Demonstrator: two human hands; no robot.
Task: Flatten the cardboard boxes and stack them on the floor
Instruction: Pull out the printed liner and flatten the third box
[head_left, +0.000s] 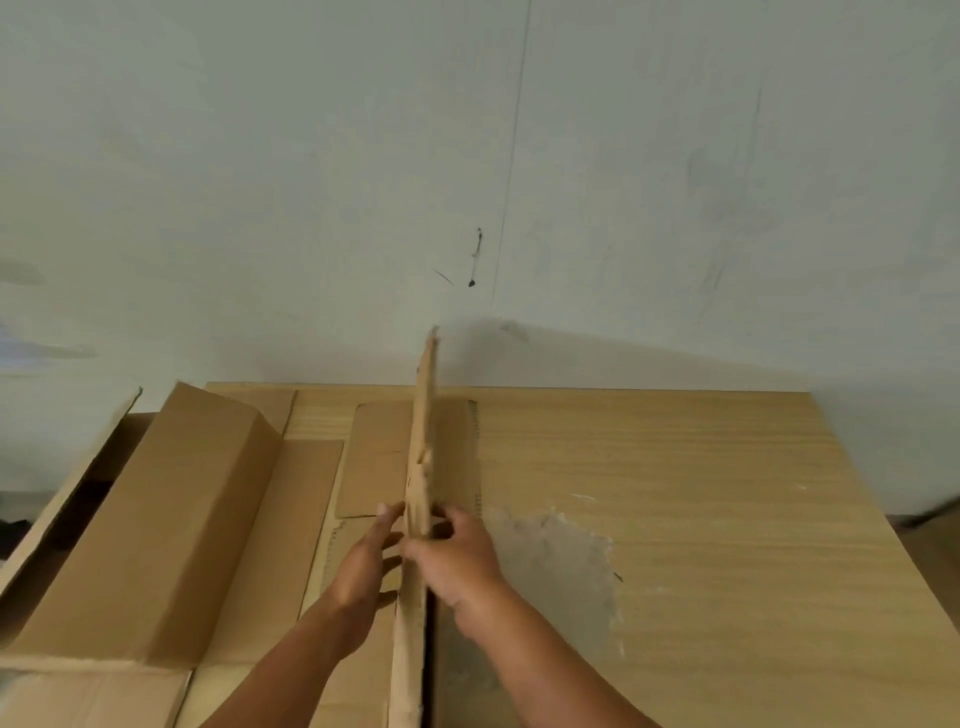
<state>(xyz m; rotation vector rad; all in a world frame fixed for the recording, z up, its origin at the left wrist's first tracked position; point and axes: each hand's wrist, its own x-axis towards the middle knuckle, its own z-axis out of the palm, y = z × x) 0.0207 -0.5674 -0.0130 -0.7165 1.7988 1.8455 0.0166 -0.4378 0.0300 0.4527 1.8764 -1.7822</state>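
A flattened brown cardboard box (422, 426) stands on edge in the middle of the view, seen almost edge-on and running from the bottom of the frame up toward the wall. My left hand (366, 558) presses flat against its left face with fingers extended. My right hand (452, 556) grips it from the right, fingers curled around the edge. Under it, flat cardboard sheets (374, 457) lie on a wooden table (701, 493). At the left a long unflattened box (171, 519) lies on the sheets.
Another open box (62, 499) stands past the table's left edge. A grey scuffed patch (556, 566) marks the tabletop right of my hands. A pale wall (467, 182) rises right behind the table. Dark floor (935, 525) shows at the far right.
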